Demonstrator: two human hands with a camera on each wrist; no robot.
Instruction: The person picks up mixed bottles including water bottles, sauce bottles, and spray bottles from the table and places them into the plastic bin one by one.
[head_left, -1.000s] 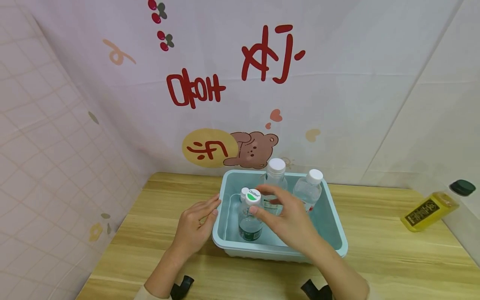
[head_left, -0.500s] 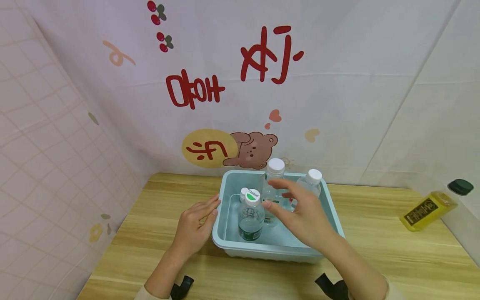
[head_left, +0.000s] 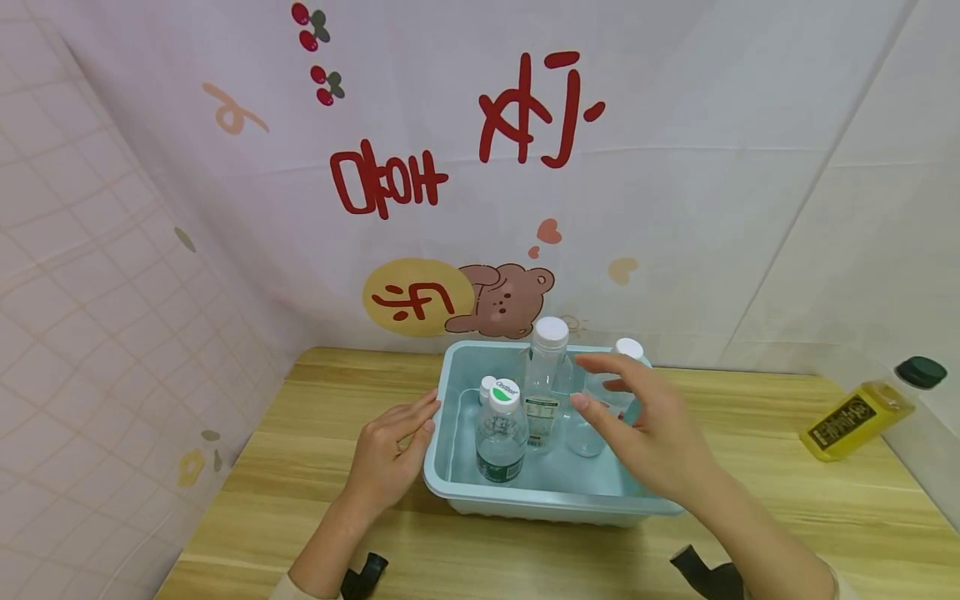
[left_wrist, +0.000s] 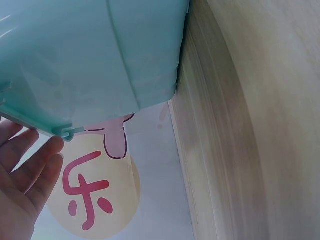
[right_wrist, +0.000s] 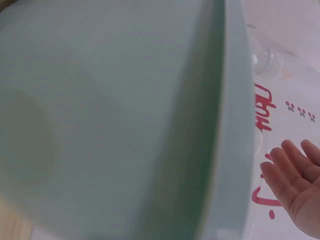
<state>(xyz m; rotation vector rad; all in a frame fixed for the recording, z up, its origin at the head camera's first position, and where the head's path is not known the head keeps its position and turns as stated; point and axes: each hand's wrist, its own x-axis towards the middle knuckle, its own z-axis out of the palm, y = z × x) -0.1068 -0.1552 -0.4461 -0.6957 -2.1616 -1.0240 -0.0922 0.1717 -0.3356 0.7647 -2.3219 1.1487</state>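
Note:
A light blue plastic basin [head_left: 558, 502] stands on the wooden table with several clear bottles upright in it. My left hand [head_left: 393, 446] rests its fingers against the basin's left rim. Above the right part of the basin, my right hand [head_left: 652, 425] is spread with nothing in it. At the basin's front left is a bottle [head_left: 501, 442] with a green label and a green-and-white cap. A small white-capped bottle [head_left: 487, 386] is partly hidden behind it. Beside them stands a taller white-capped bottle [head_left: 542, 417]. My right hand partly hides another white-capped bottle [head_left: 587, 437].
A bottle of yellow liquid [head_left: 870, 417] with a dark green cap stands on the table [head_left: 757, 467] at the right. A white cloth [head_left: 675, 233] printed with a bear and red characters hangs behind the table. Black straps are on both wrists.
My right hand has let go of the green-and-white capped bottle and moved right, across the basin. That bottle stays in the basin. My left hand has kept its place on the rim.

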